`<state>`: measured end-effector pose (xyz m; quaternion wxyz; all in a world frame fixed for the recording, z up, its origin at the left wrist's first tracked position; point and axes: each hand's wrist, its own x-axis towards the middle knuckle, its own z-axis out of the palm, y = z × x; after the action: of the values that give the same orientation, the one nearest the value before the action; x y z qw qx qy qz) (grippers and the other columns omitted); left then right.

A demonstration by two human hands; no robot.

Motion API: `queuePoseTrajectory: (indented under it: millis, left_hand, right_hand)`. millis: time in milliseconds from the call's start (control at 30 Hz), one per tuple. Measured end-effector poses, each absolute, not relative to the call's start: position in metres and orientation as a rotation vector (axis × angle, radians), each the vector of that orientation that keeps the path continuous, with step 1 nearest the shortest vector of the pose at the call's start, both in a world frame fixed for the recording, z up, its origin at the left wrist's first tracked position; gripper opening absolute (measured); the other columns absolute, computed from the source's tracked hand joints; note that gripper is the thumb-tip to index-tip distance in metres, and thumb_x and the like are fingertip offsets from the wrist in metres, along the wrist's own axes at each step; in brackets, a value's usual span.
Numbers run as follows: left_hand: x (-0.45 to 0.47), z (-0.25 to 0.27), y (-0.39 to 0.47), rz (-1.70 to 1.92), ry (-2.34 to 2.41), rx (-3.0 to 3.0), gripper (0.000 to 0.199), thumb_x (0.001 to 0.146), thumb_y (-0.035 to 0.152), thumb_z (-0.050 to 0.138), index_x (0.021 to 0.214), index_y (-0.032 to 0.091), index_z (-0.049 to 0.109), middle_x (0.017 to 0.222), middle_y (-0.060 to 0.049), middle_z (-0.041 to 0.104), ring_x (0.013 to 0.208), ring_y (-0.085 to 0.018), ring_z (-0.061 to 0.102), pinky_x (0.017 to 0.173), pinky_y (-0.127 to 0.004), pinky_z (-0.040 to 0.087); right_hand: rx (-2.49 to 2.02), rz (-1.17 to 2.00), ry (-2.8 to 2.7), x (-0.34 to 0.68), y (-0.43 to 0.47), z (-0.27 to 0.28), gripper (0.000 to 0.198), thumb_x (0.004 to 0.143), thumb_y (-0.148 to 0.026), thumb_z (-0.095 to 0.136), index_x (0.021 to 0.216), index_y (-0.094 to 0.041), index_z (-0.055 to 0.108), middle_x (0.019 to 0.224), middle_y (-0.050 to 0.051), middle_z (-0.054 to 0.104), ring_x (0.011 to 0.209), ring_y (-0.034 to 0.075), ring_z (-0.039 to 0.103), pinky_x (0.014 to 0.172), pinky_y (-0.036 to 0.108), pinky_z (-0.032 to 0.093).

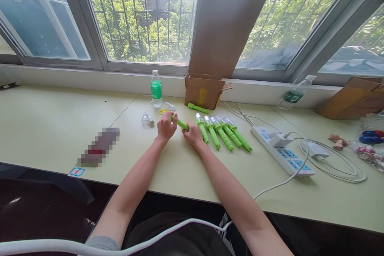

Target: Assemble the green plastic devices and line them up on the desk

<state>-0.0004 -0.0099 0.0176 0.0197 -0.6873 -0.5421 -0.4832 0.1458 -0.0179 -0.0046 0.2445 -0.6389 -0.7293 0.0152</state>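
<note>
Gripping opposite ends of a green plastic tube [180, 123], seemingly for steadiness, the left hand [167, 126] and right hand [193, 134] are holding it over the counter [180, 176], beside five clear-topped green tubes [222, 133].

Tubes [222, 134] lie left of the power strip [285, 154].

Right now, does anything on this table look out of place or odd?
One green tube lies crosswise by the cardboard box, apart from the row of five green tubes, and shows no clear tip like theirs.
</note>
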Motion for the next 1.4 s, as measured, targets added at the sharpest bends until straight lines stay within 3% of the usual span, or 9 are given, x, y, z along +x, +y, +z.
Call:
queuePoseTrajectory:
  millis: [200,467,767,1067,1400]
  left_hand:
    - [-0.003,0.017,-0.006,-1.451,-1.765,-2.009,0.032,0.095,0.035,0.026,0.1,0.019,0.054,0.103,-0.011,0.058,0.1,-0.024,0.052,0.083,-0.037,0.04]
    - [-0.003,0.015,-0.004,-1.214,-2.096,-1.897,0.04,0.095,0.037,0.021,0.108,0.023,0.056,0.117,-0.01,0.057,0.113,-0.026,0.046,0.106,-0.051,0.021]
    - [-0.008,0.001,0.005,-0.852,-2.269,-1.975,0.045,0.09,0.044,0.033,0.123,0.02,0.05,0.131,-0.014,0.047,0.125,-0.032,0.035,0.107,-0.06,0.015]
    - [-0.008,-0.004,0.004,-0.627,-2.317,-2.041,0.05,0.084,0.048,0.041,0.123,0.018,0.049,0.13,-0.017,0.043,0.126,-0.033,0.033,0.101,-0.054,0.028]
    - [0.0,-0.003,-0.002,-0.557,-2.245,-2.146,0.046,0.083,0.046,0.043,0.118,0.018,0.05,0.122,-0.017,0.046,0.119,-0.033,0.038,0.094,-0.05,0.034]
  right_hand:
    - [-1.746,0.101,-1.921,0.147,-0.016,-0.004,0.021,0.083,-0.035,0.046,0.083,-0.02,0.061,0.073,0.004,0.064,0.066,0.018,0.056,0.055,0.025,0.029]
    - [-1.786,0.132,-1.86,0.147,-0.017,-0.001,0.02,0.083,-0.034,0.048,0.082,-0.019,0.06,0.07,0.004,0.063,0.064,0.017,0.054,0.054,0.025,0.028]
    - [-1.771,0.124,-1.887,0.146,-0.017,-0.003,0.019,0.083,-0.034,0.048,0.08,-0.019,0.059,0.07,0.004,0.063,0.064,0.017,0.054,0.054,0.025,0.026]
    - [-1.786,0.136,-1.899,0.146,-0.019,-0.001,0.02,0.084,-0.035,0.048,0.082,-0.019,0.06,0.071,0.004,0.063,0.065,0.017,0.054,0.054,0.025,0.027]
    - [-1.773,0.104,-1.905,0.147,-0.018,-0.002,0.02,0.084,-0.035,0.047,0.082,-0.019,0.06,0.074,0.005,0.065,0.067,0.017,0.055,0.055,0.025,0.026]
